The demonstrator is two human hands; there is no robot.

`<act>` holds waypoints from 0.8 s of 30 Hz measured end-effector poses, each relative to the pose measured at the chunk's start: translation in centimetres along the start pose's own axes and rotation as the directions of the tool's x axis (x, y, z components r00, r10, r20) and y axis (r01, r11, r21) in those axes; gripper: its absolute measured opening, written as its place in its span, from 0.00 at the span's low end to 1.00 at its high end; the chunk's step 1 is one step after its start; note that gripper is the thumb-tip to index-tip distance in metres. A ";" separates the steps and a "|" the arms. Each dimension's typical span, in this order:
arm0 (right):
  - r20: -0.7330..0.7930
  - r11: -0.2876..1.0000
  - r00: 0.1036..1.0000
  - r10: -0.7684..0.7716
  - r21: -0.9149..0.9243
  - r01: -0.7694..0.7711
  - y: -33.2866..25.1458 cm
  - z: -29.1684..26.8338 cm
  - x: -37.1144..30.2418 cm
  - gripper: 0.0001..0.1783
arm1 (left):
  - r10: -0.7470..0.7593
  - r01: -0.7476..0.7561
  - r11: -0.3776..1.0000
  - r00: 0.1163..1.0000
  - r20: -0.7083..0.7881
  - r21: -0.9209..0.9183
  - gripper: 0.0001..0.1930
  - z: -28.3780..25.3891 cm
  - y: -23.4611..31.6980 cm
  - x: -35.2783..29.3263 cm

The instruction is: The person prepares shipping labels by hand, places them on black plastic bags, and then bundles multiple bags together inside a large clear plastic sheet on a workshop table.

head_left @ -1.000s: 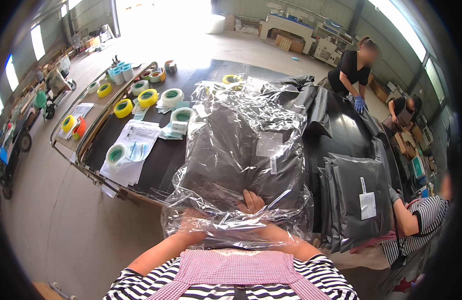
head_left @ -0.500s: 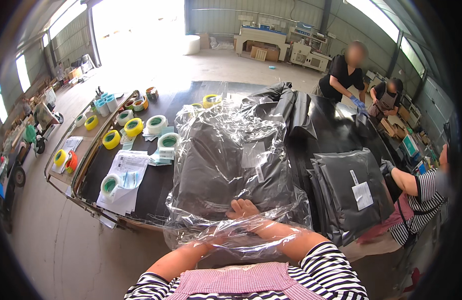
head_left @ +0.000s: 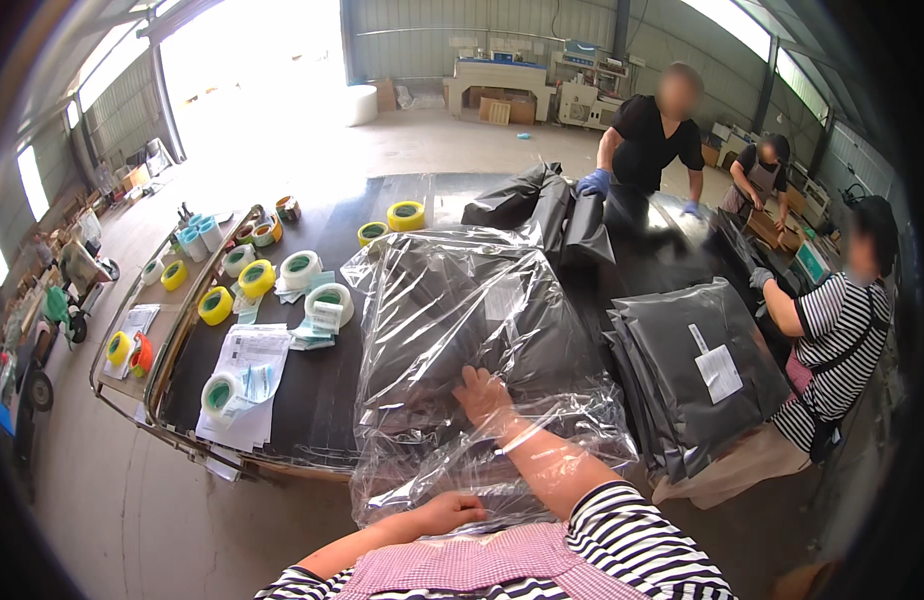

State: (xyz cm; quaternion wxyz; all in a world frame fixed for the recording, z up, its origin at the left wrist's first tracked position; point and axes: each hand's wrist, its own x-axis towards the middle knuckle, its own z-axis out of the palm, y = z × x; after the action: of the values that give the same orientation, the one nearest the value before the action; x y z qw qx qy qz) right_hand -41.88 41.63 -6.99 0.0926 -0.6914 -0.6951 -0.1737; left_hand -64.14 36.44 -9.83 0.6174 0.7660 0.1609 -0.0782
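Observation:
In front of me, a large clear plastic bag point(head_left: 582, 425) lies around a stack of folded black plastic packages point(head_left: 422, 310), with a pale label showing through the film. My right hand point(head_left: 485, 398) rests on the near part of the packages, fingers apart and holding nothing. Film wraps over its wrist; whether the whole hand is inside the bag I cannot tell. Close to my body, my left hand point(head_left: 450, 512) has its fingers curled at the bag's near edge, closed on the film. Their tips are partly hidden.
Several tape rolls point(head_left: 255, 277) and printed papers point(head_left: 254, 350) lie on the left of the dark table point(head_left: 327, 400). Another labelled black package stack point(head_left: 692, 370) sits to the right. A co-worker in stripes point(head_left: 832, 330) stands beside it; a gloved person point(head_left: 654, 140) works at the far side.
The film now lies flatter and farther over the packages. My left hand has come out from under it toward my body. My right hand moved slightly away from me. The far co-worker stepped left.

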 end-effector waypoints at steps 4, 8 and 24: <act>0.018 0.992 0.993 -0.114 0.064 0.112 5.1 1.7 1.1 0.07 | -0.012 0.014 0.995 1.000 0.021 -0.097 0.14 0.5 -4.2 0.5; -0.101 0.976 0.994 -0.035 0.211 0.056 5.0 2.5 -0.1 0.09 | 0.024 -0.040 0.989 0.993 -0.111 -0.140 0.32 0.5 2.4 -1.8; -0.071 0.994 0.991 0.109 0.029 -0.108 2.2 2.0 2.4 0.11 | 0.337 -0.345 0.927 0.938 -0.082 -0.148 0.20 -2.9 11.1 -3.5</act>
State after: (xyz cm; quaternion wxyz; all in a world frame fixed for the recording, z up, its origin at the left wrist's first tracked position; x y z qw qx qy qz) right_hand -39.58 44.54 -7.75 0.1356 -0.7203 -0.6548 -0.1846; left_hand -63.90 36.71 2.15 0.6766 0.7320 0.0478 0.0645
